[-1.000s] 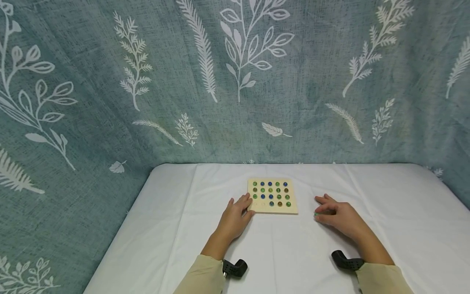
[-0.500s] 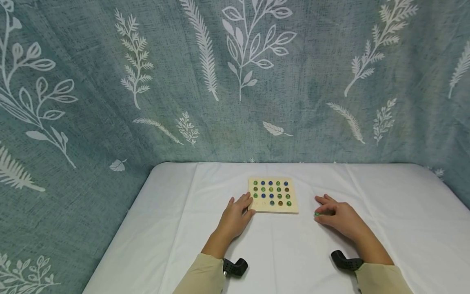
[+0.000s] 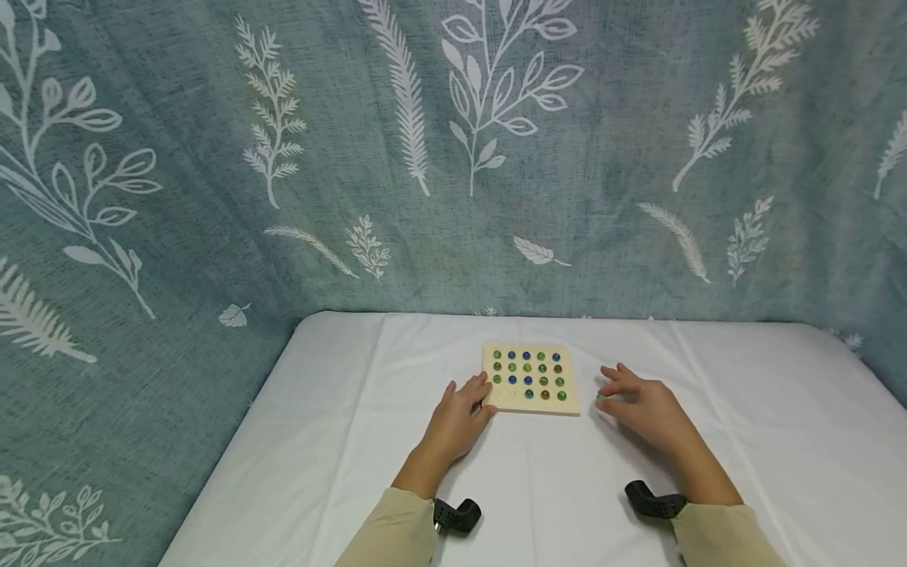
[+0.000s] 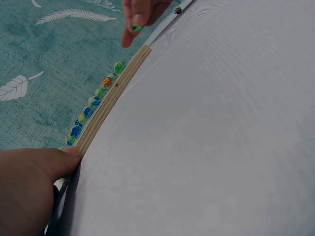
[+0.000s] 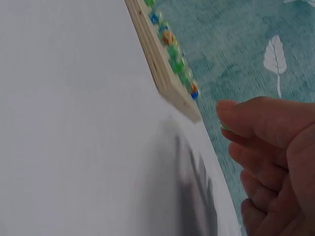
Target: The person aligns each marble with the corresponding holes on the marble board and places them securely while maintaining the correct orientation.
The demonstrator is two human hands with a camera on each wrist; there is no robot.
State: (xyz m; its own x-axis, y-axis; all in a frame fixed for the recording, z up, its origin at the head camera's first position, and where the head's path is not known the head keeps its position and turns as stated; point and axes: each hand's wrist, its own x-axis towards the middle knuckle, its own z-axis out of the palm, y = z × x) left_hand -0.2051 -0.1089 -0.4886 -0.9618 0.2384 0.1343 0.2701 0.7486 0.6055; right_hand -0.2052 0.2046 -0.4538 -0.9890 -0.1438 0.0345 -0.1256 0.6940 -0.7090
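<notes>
Right grip: right hand (image 3: 641, 405) is pinching green marble (image 4: 136, 28) at fingertips.
Left grip: left hand (image 3: 457, 417) is bracing board (image 3: 531, 379) edge, fingers relaxed.
Marble: likely hard, slick, rolling; pinch across middle.

Makeshift recording booth: leaf-print cloth backdrop (image 3: 453, 157), white-sheeted table (image 3: 553, 488).

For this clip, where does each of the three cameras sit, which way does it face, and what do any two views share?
Head: worn on the head, looking forward and down at the square wooden marble board on the white table; both forearms, left hand, right hand.
Left wrist: low by the left hand, looking along the board's edge.
Right wrist: behind the right hand, facing the board.
Shared: all show the board; the left wrist view also shows the small green marble pinched by the right hand.
</notes>
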